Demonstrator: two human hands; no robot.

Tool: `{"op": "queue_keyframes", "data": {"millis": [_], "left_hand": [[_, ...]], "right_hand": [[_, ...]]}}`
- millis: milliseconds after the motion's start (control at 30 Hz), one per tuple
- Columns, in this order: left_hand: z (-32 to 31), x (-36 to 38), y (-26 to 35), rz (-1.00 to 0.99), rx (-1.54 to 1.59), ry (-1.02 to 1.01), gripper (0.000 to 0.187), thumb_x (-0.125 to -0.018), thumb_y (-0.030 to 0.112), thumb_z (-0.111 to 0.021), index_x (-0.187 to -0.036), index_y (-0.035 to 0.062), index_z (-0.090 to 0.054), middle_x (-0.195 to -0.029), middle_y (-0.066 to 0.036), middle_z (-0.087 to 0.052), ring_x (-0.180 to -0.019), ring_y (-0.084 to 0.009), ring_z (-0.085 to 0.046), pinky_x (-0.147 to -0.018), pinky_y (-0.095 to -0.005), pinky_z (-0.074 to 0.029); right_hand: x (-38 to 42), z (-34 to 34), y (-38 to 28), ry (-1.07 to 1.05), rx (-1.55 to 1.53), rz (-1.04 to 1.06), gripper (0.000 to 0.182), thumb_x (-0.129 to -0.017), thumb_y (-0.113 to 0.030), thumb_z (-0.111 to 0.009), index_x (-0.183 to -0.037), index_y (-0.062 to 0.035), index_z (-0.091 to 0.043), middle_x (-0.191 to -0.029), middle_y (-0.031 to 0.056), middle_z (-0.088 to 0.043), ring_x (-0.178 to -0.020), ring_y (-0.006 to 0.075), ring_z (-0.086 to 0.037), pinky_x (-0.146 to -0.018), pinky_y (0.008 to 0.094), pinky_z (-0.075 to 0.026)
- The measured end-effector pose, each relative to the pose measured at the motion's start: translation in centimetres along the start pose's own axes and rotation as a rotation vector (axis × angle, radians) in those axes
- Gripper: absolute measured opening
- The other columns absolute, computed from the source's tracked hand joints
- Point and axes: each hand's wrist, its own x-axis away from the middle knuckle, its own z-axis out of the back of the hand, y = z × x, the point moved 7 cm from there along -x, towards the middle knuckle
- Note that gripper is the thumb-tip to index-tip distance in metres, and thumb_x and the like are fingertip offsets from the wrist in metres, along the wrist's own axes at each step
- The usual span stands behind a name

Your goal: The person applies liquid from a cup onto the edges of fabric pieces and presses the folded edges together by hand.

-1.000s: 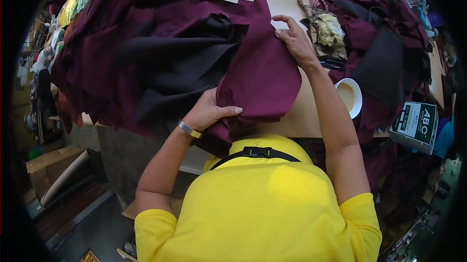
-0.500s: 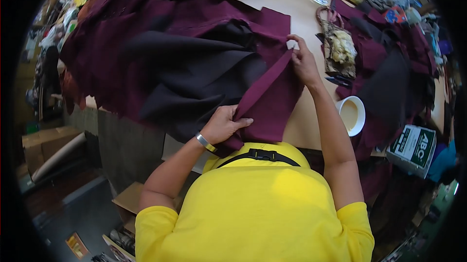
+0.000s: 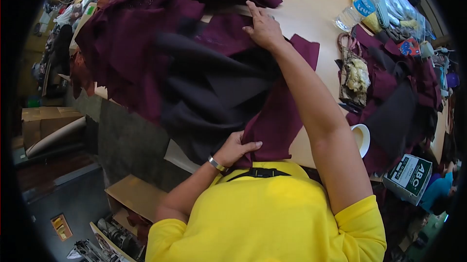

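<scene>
Near my waist, at the table's front edge, my left hand pinches the lower edge of a maroon cloth piece, thumb on top. A metal bracelet is on that wrist. Black cloth lies in loose folds just left of the maroon piece and partly hangs over the edge. Farther up, my right hand is stretched out over the maroon cloth, index finger pointing away and thumb apart, holding nothing. Its forearm crosses above the piece and hides part of it. A larger maroon pile spreads beyond to the left.
On the right of the table stand a water bottle and a white cup, partly behind my arm. A patterned pouch lies beside more maroon and black cloth. An ABC box sits at the right edge.
My right hand has let go of the maroon cloth's folded edge and reached forward and left, fingers now extended. My left hand keeps its hold near my waist. The view has shifted slightly.
</scene>
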Motion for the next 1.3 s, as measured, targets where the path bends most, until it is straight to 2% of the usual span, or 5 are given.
{"op": "queue_keyframes", "data": {"millis": [367, 567, 667, 900, 1300], "left_hand": [[3.3, 2.6, 6.9, -0.240, -1.448, 0.048, 0.030, -0.074, 0.013, -0.060, -0.102, 0.0062, -0.056, -0.092, -0.017, -0.060, -0.085, -0.0343, -0.059, -0.075, -0.0403, -0.048], [4.2, 2.2, 28.4, -0.860, -2.673, 0.834, 0.014, -0.078, 0.010, -0.049, -0.091, 0.0152, -0.055, -0.079, -0.004, -0.054, -0.072, -0.0185, -0.057, -0.071, -0.0365, -0.041], [5.6, 0.0, 35.3, -1.039, -2.784, 0.801, 0.036, -0.079, 0.007, -0.048, -0.112, 0.0182, -0.057, -0.111, 0.000, -0.055, -0.104, -0.0184, -0.055, -0.094, -0.0348, -0.036], [-0.8, 1.3, 33.5, -1.412, -1.967, 0.613, 0.044, -0.073, -0.010, -0.048, -0.109, 0.0142, -0.060, -0.124, -0.005, -0.052, -0.116, -0.0278, -0.048, -0.095, -0.0413, -0.039], [1.4, -7.8, 7.5, -0.773, -1.797, 0.360, 0.029, -0.072, 0.011, -0.058, -0.101, 0.0074, -0.055, -0.103, -0.013, -0.056, -0.091, -0.0302, -0.056, -0.077, -0.0394, -0.048]], "right_hand": [[2.5, 13.9, 10.4, 0.522, -0.244, -0.167, 0.049, -0.080, -0.009, -0.054, -0.128, -0.0138, -0.043, -0.063, 0.0133, -0.059, -0.052, 0.0211, -0.054, -0.056, 0.0344, -0.044], [17.6, 16.1, 12.7, 0.710, -0.470, -0.575, 0.061, -0.079, 0.003, -0.056, -0.135, -0.0130, -0.038, -0.085, 0.0028, -0.062, -0.057, 0.0075, -0.032, -0.057, 0.0205, -0.036], [22.3, 11.4, 9.4, 0.613, -0.647, -0.517, 0.063, -0.078, 0.002, -0.057, -0.137, -0.0092, -0.036, -0.133, 0.0042, -0.047, -0.067, 0.0057, -0.038, -0.062, 0.0198, -0.037], [28.2, 6.3, 0.7, -0.356, -0.988, -0.517, 0.042, -0.084, 0.003, -0.051, -0.125, -0.0081, -0.050, -0.090, 0.0051, -0.064, -0.062, 0.0080, -0.057, -0.055, 0.0213, -0.048], [18.3, 5.6, 11.2, 0.186, 0.164, -0.261, 0.057, -0.075, -0.003, -0.057, -0.128, -0.0138, -0.040, -0.104, 0.0074, -0.055, -0.101, 0.0263, -0.049, -0.089, 0.0399, -0.035]]}}
